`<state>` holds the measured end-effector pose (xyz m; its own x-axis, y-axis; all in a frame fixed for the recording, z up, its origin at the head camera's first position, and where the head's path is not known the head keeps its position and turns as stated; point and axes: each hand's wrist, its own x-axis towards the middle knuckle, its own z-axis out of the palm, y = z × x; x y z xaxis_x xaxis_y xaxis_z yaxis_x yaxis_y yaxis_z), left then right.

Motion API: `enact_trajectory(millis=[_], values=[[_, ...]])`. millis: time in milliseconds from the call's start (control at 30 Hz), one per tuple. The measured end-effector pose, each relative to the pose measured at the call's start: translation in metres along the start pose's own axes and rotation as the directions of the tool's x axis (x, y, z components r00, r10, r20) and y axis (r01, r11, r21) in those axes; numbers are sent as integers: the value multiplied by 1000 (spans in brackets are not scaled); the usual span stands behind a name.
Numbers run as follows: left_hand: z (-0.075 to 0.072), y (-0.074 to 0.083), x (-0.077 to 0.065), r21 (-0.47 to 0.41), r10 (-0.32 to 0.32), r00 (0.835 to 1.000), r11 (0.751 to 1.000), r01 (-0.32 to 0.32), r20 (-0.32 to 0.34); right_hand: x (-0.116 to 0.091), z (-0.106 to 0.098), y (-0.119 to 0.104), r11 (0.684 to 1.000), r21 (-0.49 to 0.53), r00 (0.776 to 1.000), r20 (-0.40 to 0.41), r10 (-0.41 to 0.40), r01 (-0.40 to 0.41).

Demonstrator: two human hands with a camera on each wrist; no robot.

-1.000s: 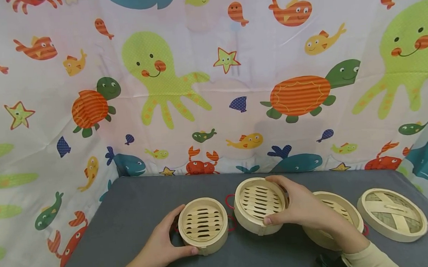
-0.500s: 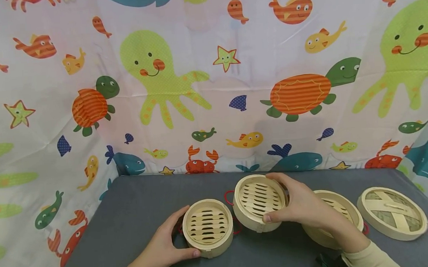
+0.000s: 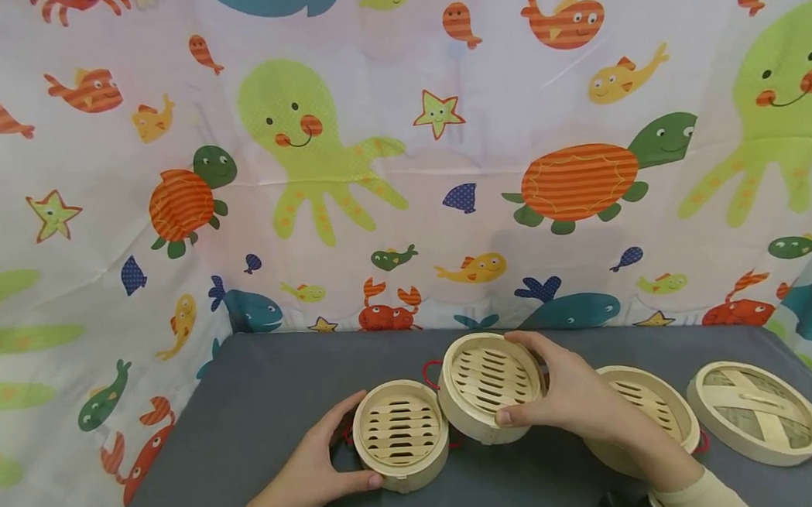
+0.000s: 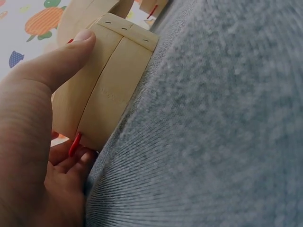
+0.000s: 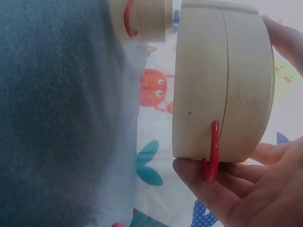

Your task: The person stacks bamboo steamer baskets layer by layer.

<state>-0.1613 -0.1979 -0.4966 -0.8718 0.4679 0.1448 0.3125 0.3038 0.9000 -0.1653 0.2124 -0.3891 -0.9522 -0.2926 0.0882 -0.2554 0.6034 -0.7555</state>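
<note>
My left hand (image 3: pixel 314 467) grips a small round bamboo steamer basket (image 3: pixel 401 432) by its sides, thumb at the near rim. In the left wrist view this basket (image 4: pixel 106 85) stands on the grey cloth, a red loop handle (image 4: pixel 75 144) by the fingers. Just right of it, my right hand (image 3: pixel 571 394) holds a second bamboo steamer basket (image 3: pixel 492 378) by its rim, thumb in front and fingers behind. The right wrist view shows that basket (image 5: pixel 222 80) raised off the cloth, with a red loop (image 5: pixel 214 149). In the head view the two baskets meet at their edges.
A third steamer basket (image 3: pixel 641 394) stands to the right, partly hidden under my right forearm. Beyond it lies a woven bamboo lid (image 3: pixel 758 414). A dark object (image 3: pixel 610 506) shows at the near edge. A sea-animal curtain (image 3: pixel 387 169) hangs behind the grey table (image 3: pixel 267 386).
My left hand has slid its basket to the right, up to the basket in my right hand. The right hand keeps its hold and has hardly moved. The head view has shifted slightly.
</note>
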Motion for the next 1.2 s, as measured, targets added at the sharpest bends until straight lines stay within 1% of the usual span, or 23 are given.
enact_trajectory(millis=[167, 333, 433, 600, 767, 867, 1000, 1200], values=[[0, 0, 3, -11, 18, 1000, 1000, -18, 5, -1, 1, 1, 1000, 23, 1000, -13, 14, -14], [0, 0, 3, -13, 31, 1000, 999, -30, 8, 0, -1, -1, 1000, 31, 1000, -31, 1, 0], [-1, -2, 2, -10, 39, 999, 999, -39, 0, 3, -2, -3, 999, 37, 1000, -29, -12, 13], [-2, -4, 2, 6, 58, 998, 998, -58, -10, 6, -2, -7, 999, 46, 1000, -19, -9, 10], [-2, -4, 2, 14, 43, 999, 999, -43, -8, 7, 0, -7, 998, 59, 1000, -15, -2, 3], [-2, -4, 2, 13, 32, 999, 999, -32, -9, 7, -1, -9, 998, 63, 1000, -26, -4, 6], [-2, -6, 3, -6, 37, 999, 999, -37, -5, 8, -3, -12, 999, 49, 999, -39, -8, 10], [-3, -7, 3, -21, 53, 999, 998, -53, 1, 10, -2, -19, 999, 45, 1000, -29, -9, 10]])
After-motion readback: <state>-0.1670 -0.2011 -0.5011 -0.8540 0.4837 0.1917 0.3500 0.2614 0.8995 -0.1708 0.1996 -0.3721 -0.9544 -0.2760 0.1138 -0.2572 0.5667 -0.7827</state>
